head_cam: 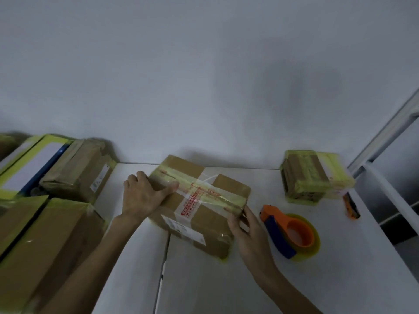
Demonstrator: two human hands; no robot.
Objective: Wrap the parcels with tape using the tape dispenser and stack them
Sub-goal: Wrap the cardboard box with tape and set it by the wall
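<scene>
Brown cardboard parcel mid-table, cornerwise, banded with glossy yellowish tape, clear tape printed in red, white label on near face; left hand laid flat and unclenched over its left top edge, thumb along the tape; right hand loosely open against its right corner, fingers touching the side, grasping nothing; orange-and-blue tape dispenser lying just right of that hand on the white table, yellowish roll inside; smaller taped parcel far right, orange utility knife beside it; stacked taped boxes crowding the left edge; plain pale wall behind.
</scene>
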